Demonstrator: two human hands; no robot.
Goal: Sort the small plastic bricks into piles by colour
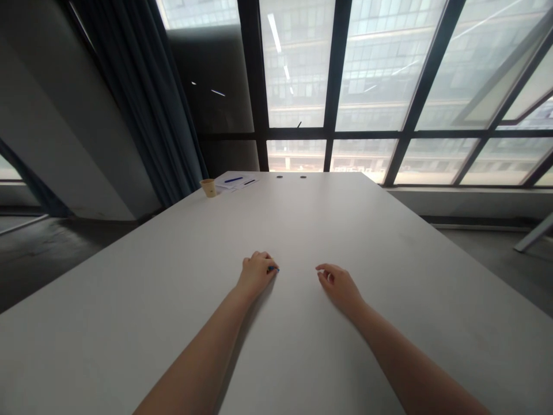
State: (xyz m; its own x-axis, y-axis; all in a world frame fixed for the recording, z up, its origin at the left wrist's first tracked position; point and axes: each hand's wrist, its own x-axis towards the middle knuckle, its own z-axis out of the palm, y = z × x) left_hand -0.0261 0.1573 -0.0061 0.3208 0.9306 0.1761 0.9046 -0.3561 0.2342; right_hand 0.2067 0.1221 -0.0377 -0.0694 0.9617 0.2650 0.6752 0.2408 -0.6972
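My left hand (256, 273) rests low over the white table (311, 225), its fingers closed round a small blue object (272, 268). Only a bit of that object shows between thumb and fingers, so its kind is hidden. To the right, my right hand (339, 282) hovers at or just above the tabletop with its fingers loosely curved. A gap shows between its thumb and forefinger, and nothing is in it. The two hands are apart, with bare tabletop between them.
At the far left corner stands a tan paper cup (208, 188) beside white paper sheets (228, 183). A blue pen (234, 180) and a shorter dark stick-like item (249, 182) lie on the sheets. Two dark round discs (303, 177) sit at the far edge, before tall windows.
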